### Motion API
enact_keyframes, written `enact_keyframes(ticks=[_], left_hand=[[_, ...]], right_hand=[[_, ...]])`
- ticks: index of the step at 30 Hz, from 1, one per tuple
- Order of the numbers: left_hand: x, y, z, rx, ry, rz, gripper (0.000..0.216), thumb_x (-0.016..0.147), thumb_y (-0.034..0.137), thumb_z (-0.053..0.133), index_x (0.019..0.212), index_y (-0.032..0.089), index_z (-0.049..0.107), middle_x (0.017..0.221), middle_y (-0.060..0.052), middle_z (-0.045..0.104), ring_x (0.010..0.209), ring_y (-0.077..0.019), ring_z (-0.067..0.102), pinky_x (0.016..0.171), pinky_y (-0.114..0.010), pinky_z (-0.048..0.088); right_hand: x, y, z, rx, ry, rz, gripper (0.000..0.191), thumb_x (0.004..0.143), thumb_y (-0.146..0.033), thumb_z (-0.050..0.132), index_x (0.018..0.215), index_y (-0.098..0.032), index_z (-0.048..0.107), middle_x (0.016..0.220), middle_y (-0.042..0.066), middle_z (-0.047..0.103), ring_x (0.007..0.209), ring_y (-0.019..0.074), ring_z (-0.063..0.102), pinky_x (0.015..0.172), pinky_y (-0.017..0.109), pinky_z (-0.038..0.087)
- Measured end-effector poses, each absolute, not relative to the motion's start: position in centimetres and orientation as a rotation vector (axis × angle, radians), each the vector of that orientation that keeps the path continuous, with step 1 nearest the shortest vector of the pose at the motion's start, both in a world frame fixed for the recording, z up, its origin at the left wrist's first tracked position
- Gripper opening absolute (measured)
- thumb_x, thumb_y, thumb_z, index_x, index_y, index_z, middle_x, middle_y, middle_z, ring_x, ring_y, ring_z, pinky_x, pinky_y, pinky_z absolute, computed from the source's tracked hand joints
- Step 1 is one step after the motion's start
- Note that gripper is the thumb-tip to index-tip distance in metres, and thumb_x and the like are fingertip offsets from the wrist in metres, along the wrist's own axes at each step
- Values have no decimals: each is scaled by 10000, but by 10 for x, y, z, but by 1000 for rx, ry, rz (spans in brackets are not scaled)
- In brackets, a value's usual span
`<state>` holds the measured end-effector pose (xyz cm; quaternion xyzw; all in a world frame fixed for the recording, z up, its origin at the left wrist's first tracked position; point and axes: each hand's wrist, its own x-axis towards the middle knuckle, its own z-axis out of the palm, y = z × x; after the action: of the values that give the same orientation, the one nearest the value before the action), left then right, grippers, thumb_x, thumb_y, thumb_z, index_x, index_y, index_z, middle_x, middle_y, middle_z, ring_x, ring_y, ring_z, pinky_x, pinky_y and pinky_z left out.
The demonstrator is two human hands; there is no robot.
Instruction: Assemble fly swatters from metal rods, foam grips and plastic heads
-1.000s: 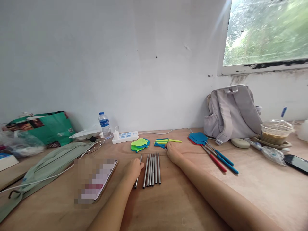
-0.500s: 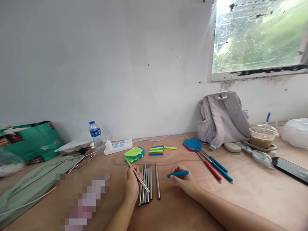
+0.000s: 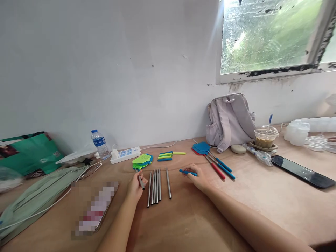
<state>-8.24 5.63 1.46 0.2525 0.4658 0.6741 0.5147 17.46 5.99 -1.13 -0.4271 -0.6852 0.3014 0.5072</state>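
The left hand (image 3: 137, 182) held a rod (image 3: 141, 182), its long axis slanting toward the back edge of the table (image 3: 162, 227); to its right, beyond the loose rods (image 3: 154, 187), the right hand (image 3: 198, 177) pinched a blue grip (image 3: 187, 172) crosswise, roughly along that edge.

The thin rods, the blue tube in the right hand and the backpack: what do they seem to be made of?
Rods: metal, perhaps steel, with a smooth, shiny finish; bright streaks run along them.
Blue tube: plastic or possibly rubber; its colour is even, but its texture is too small to tell.
Backpack: probably fabric, matte, judging by its soft folds.
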Motion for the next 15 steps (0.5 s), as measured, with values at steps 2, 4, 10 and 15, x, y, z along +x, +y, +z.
enact_keyframes(ticks=[2,4,10,15], left_hand=[[-90,56,12,602,1128,1598,52,743,193,391,712,172,427,457,103,312,284,-21,233,354,-178,216],[-93,55,9,602,1140,1589,67,754,204,386,706,174,421,453,106,304,277,-18,236,350,-174,210],[-91,62,-2,628,1161,1563,108,748,283,434,732,176,429,446,119,298,259,-14,238,342,-171,191],[-92,63,-6,615,1159,1566,140,737,308,462,766,173,439,454,120,317,253,-11,240,337,-174,168]], right_hand=[[175,63,-12,-1043,-1731,590,271,682,-129,441,861,-180,639,894,55,628,789,161,604,722,284,486],[172,70,-13,-1063,-1828,440,282,671,-112,456,870,-189,640,886,50,633,803,166,600,736,285,475],[149,107,-15,-1089,-1937,295,237,746,-141,442,913,-211,596,921,31,646,860,169,591,760,284,451],[127,133,-19,-1136,-2025,247,170,747,-187,514,899,-213,587,914,30,640,884,182,581,762,280,432]])
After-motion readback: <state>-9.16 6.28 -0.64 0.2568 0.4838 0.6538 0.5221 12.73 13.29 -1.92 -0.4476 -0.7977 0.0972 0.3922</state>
